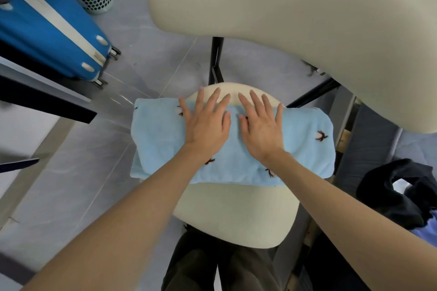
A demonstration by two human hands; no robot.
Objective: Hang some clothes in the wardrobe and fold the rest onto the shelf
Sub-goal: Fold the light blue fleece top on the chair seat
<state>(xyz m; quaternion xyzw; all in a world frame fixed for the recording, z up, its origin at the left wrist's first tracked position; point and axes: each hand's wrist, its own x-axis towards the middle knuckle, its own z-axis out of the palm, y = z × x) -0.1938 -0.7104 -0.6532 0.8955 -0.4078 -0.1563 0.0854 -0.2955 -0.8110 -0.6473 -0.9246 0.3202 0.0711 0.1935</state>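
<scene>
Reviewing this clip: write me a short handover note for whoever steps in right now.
Left hand and right hand: both flat, fingers straight, pressing on the light blue garment.
The garment lies folded across the cream chair seat, its ends hanging past both sides.
A dark clothes pile sits at the right.
Done: the blue piece looks folded at least once.
Left: finish the fold, carry it to the shelf, then sort the dark pile. Wardrobe and shelf are not in view.

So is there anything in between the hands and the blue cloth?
No. Both the left hand and the right hand lie flat, fingers straight, directly on the light blue folded cloth on the chair seat. Nothing visible sits between them. The wardrobe and shelf are not in view.
</scene>
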